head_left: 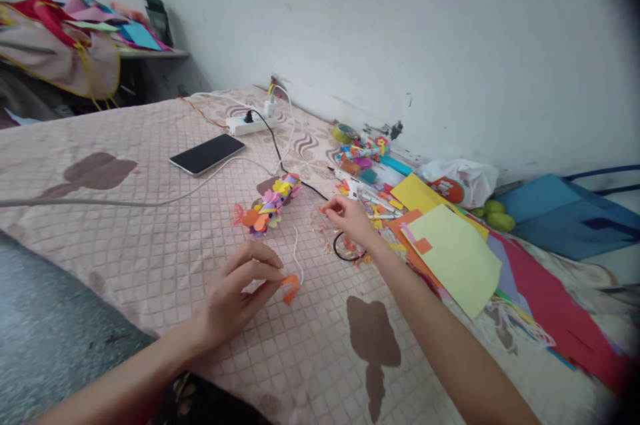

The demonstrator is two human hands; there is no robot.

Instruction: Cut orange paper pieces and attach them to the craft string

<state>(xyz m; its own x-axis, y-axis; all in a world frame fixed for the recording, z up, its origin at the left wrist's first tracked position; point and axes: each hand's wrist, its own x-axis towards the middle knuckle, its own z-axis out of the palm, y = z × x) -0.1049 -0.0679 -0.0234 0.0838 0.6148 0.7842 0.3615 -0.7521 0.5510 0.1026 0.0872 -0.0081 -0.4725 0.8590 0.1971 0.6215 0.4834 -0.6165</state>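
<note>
Head view: left fingers (260, 271) and right fingers (336, 203) pinch orange scraps (291, 288); bag label (447, 190) unreadable.

Craft workspace, coloured paper sheets (453, 255)

On the patterned cloth (310, 358), a dark-screened device (207, 153) near a white power strip (253, 126) (white adapter (270, 107) at one end); by the wall (360, 45), a plastic bag (477, 179) beside green fruit (495, 207).
</note>
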